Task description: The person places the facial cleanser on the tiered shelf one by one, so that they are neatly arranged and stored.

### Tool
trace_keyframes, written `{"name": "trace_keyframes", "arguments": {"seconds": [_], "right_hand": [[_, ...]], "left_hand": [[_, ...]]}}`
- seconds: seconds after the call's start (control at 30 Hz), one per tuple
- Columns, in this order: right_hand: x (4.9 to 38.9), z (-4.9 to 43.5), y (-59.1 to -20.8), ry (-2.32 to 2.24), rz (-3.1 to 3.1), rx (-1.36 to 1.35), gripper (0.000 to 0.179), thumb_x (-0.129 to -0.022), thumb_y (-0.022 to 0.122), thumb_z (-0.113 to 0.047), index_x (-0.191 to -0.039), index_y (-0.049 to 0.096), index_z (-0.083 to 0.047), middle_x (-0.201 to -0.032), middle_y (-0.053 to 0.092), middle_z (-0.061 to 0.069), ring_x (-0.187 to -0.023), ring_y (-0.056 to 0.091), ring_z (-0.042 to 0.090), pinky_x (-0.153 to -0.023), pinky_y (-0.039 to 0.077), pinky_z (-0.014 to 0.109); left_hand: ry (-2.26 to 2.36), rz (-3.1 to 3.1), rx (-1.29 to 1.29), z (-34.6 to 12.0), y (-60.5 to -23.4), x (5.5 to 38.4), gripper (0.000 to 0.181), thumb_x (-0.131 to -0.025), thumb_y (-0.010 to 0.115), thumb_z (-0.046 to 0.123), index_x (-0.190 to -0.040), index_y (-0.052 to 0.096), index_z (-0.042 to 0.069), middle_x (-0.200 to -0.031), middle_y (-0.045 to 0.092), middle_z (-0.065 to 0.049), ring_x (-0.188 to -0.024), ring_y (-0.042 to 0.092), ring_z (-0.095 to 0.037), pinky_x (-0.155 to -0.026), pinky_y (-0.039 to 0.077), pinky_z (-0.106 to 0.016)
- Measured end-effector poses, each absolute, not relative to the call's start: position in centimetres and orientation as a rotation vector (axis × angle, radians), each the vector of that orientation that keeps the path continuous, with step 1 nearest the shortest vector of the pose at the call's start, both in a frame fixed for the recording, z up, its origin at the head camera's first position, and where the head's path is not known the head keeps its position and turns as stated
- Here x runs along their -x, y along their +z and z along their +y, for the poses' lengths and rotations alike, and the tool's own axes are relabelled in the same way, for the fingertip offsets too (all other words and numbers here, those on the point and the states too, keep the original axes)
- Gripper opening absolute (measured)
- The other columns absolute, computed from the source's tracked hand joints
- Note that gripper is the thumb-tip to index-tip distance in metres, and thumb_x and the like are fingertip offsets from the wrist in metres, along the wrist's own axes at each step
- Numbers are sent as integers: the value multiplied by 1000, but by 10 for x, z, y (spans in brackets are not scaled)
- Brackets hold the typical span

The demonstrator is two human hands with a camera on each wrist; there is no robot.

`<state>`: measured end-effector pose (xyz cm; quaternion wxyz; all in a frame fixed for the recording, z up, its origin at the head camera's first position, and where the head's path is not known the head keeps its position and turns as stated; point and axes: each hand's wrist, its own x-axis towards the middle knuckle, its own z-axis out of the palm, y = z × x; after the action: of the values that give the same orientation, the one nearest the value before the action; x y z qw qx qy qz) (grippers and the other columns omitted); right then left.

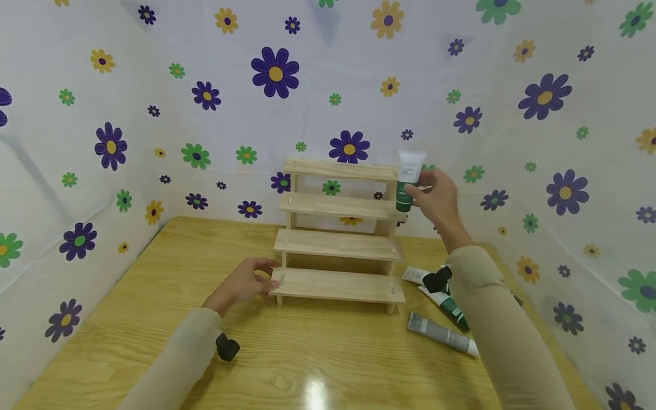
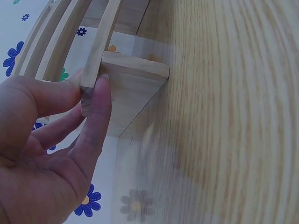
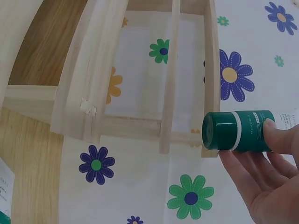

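Observation:
A wooden stepped rack (image 1: pixel 338 244) with several shelf boards stands near the back of the table. My left hand (image 1: pixel 245 285) pinches the left end of the lowest board (image 2: pixel 99 51) between thumb and fingers. Up by the right end of the top board (image 1: pixel 338 169), my right hand (image 1: pixel 439 196) grips a squeeze tube (image 1: pixel 410 166), white above and green below. The tube is held nearly upright with its green cap (image 3: pixel 212 131) downward. In the right wrist view the cap overlaps the end of the top board.
Right of the rack, several more tubes lie on the wooden table (image 1: pixel 328 341): a grey one with a white cap (image 1: pixel 443 335), a white and green one (image 1: pixel 453 312), and a white end (image 1: pixel 414 275) partly behind the right wrist. Flower-patterned cloth (image 1: pixel 328 57) encloses the back and sides.

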<state>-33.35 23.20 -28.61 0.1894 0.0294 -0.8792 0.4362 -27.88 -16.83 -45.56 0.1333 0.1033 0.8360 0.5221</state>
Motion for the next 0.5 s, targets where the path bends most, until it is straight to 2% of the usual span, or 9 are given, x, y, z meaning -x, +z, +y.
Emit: {"name": "trace_keyframes", "arguments": {"seconds": [0.23, 0.5], "right_hand": [[342, 220, -281, 1302, -2430, -104, 45, -100, 68, -13, -138, 53, 4, -133, 65, 25, -99, 66, 25, -92, 62, 46], [352, 205, -273, 1368, -2418, -78, 44, -99, 68, -11, -137, 53, 3, -135, 64, 23, -108, 66, 32, -94, 62, 47]], "left_hand": [[1509, 2427, -309, -169, -456, 279, 50, -95, 72, 5, -142, 56, -2, -128, 57, -25, -88, 71, -19, -78, 65, -38], [1499, 2429, -293, -169, -454, 276, 51, -95, 73, 8, -143, 56, 0, -131, 57, -25, -90, 71, -19, -78, 65, -37]]}}
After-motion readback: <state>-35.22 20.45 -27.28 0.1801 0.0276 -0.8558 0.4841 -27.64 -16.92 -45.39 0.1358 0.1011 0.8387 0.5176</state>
